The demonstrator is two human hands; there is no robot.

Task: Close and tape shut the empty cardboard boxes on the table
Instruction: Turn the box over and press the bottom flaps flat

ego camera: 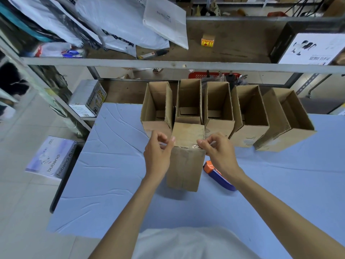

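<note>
You have the closed box standing on the surface right in front of you, flaps down. A clear tape strip lies across its near top edge. Your left hand pinches the strip's end at the box's left corner between thumb and forefinger. Your right hand pinches the other end at the right corner, fingers curled round it. Neither hand is pressing on the flaps themselves.

That is the main risk, as I judge it. With nothing holding the top down, the flaps can spring up while you lay the tape, and the strip would then bridge a gap instead of sealing it. Clear tape held slack between two pinches also tends to fold onto itself or stick to your fingertips. Once it wrinkles, it bonds poorly to cardboard.

If you pull harder on one end, the strip can land crooked and miss the seam. I cannot tell from here whether the tape follows the seam or crosses it, so check before you smooth it down.

The box is tall and empty, so a sideways tug may tip it towards the tape dispenser lying just right of it. It could equally slide back into the open boxes touching it behind.
</note>
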